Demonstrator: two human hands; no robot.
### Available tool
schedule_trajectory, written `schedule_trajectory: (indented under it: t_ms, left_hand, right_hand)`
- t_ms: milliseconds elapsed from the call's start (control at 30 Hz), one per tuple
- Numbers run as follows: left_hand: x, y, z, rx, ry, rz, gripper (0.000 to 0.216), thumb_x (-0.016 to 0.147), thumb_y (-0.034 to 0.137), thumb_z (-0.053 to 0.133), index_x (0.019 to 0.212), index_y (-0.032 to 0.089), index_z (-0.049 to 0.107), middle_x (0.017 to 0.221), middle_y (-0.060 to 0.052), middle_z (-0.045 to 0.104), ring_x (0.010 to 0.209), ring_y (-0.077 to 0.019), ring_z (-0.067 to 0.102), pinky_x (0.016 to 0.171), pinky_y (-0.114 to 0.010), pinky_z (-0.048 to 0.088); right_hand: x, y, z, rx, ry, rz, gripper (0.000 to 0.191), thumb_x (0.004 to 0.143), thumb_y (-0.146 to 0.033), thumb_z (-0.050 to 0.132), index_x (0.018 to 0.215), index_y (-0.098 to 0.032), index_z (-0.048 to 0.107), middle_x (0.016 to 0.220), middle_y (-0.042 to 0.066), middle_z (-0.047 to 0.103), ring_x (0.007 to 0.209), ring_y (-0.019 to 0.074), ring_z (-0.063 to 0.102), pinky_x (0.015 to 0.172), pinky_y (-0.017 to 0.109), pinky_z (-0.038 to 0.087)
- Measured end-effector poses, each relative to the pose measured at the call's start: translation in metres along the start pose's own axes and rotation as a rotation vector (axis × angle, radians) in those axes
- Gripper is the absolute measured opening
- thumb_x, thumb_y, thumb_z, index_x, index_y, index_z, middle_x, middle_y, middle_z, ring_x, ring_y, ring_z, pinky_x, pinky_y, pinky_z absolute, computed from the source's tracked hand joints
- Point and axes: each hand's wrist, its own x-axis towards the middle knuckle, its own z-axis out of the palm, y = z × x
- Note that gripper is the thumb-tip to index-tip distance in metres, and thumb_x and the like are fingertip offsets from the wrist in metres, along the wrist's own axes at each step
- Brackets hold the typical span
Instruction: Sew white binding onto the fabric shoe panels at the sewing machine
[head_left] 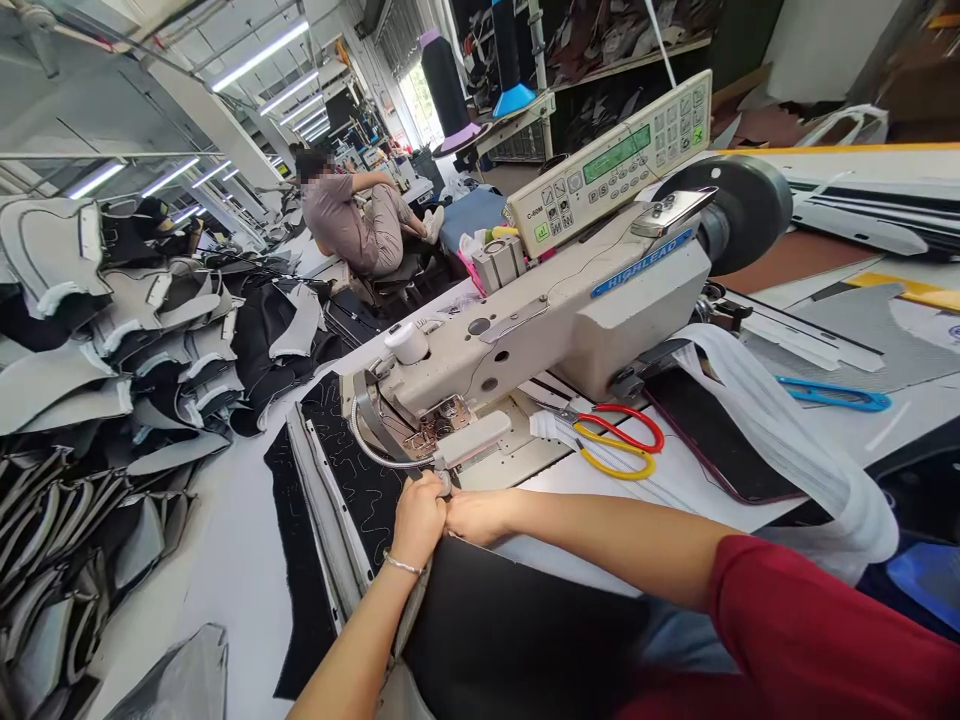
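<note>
The black panel [517,635] spreads nearest me, its far end at my left hand [421,520] and right hand [480,515]; whether they pinch or press, I cannot tell; I'm seemingly positioning it at the sewing machine [532,330]; next calls for even guiding.

Beyond the hands [420,518], the sewing machine [540,335] stands on the desk [225,560]. Right of them lie scissors [576,417], then a flat device [712,435], then a strap [817,470]. Left, well apart, are heaped pieces [172,350]. Below the hands spreads a panel [510,640]. Behind the machine, a person [345,215] sits.
</note>
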Motion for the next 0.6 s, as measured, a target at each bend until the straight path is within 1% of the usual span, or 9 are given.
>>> schedule_trajectory:
  t_ms: [33,67,167,233,300,333,400,500,600]
  left_hand:
    - [-0.001,-0.001,0.001,-0.009,0.004,0.008,0.036,0.068,0.002,0.038,0.081,0.019,0.066,0.09,-0.002,0.064,0.089,-0.0161,0.054,0.087,-0.033,0.039]
    - [-0.002,-0.002,0.004,-0.013,0.012,0.015,0.036,0.069,0.002,0.037,0.083,0.019,0.066,0.094,-0.002,0.064,0.091,-0.0159,0.054,0.089,-0.033,0.039]
    - [-0.007,-0.006,0.011,0.002,0.045,0.008,0.037,0.071,0.004,0.038,0.091,0.019,0.065,0.102,-0.001,0.063,0.094,-0.0161,0.053,0.09,-0.031,0.038]
    - [-0.009,-0.007,0.016,0.014,0.07,-0.019,0.038,0.072,0.005,0.039,0.096,0.019,0.064,0.105,-0.001,0.062,0.093,-0.0164,0.053,0.089,-0.03,0.039]
    - [-0.01,-0.007,0.02,0.017,0.084,-0.05,0.039,0.072,0.005,0.039,0.099,0.02,0.063,0.106,0.0,0.062,0.092,-0.0164,0.052,0.088,-0.029,0.04]
    - [-0.01,-0.006,0.021,0.02,0.087,-0.062,0.039,0.072,0.006,0.04,0.1,0.02,0.063,0.106,0.0,0.062,0.092,-0.0166,0.052,0.088,-0.029,0.04]
    - [-0.009,-0.004,0.024,0.024,0.09,-0.074,0.039,0.072,0.006,0.04,0.1,0.02,0.063,0.106,0.0,0.061,0.092,-0.0174,0.05,0.086,-0.028,0.041]
    - [-0.006,-0.001,0.027,0.002,0.101,-0.068,0.039,0.071,0.006,0.041,0.101,0.019,0.063,0.105,0.0,0.062,0.094,-0.0182,0.049,0.086,-0.028,0.042]
    - [-0.003,-0.001,0.032,-0.029,0.128,-0.075,0.039,0.07,0.006,0.043,0.1,0.02,0.064,0.103,0.0,0.063,0.095,-0.0184,0.05,0.087,-0.028,0.043]
  right_hand:
    - [-0.003,-0.001,-0.001,0.001,0.003,0.001,0.006,0.07,-0.013,0.054,0.065,-0.014,0.057,0.063,0.003,0.058,0.062,0.0151,0.048,0.07,0.031,0.039]
    - [-0.006,-0.002,-0.001,0.004,0.009,0.0,0.008,0.069,-0.011,0.055,0.072,-0.015,0.06,0.066,0.002,0.059,0.063,0.0155,0.05,0.067,0.03,0.04]
    - [-0.019,-0.006,0.002,0.019,0.056,-0.01,0.028,0.066,-0.007,0.054,0.09,-0.018,0.062,0.083,0.002,0.062,0.076,0.017,0.054,0.063,0.026,0.041]
    - [-0.026,-0.008,0.006,0.032,0.093,-0.02,0.035,0.066,-0.005,0.052,0.099,-0.017,0.06,0.093,0.003,0.062,0.088,0.0171,0.053,0.072,0.025,0.042]
    - [-0.029,-0.007,0.012,0.08,0.143,-0.044,0.041,0.067,-0.004,0.05,0.105,-0.017,0.057,0.101,0.003,0.06,0.097,0.0161,0.051,0.084,0.025,0.039]
    - [-0.03,-0.006,0.014,0.115,0.168,-0.057,0.043,0.067,-0.003,0.049,0.107,-0.017,0.056,0.104,0.003,0.059,0.1,0.0157,0.05,0.088,0.025,0.037]
    - [-0.03,-0.003,0.018,0.185,0.203,-0.071,0.045,0.066,-0.003,0.048,0.107,-0.018,0.057,0.104,0.003,0.059,0.102,0.0158,0.049,0.089,0.026,0.037]
    - [-0.029,0.001,0.021,0.221,0.192,-0.05,0.044,0.064,-0.005,0.049,0.105,-0.018,0.058,0.1,0.003,0.06,0.1,0.0172,0.05,0.082,0.025,0.041]
    - [-0.027,0.002,0.023,0.186,0.159,-0.006,0.042,0.064,-0.007,0.053,0.104,-0.019,0.059,0.097,0.002,0.061,0.097,0.0167,0.05,0.074,0.023,0.042]
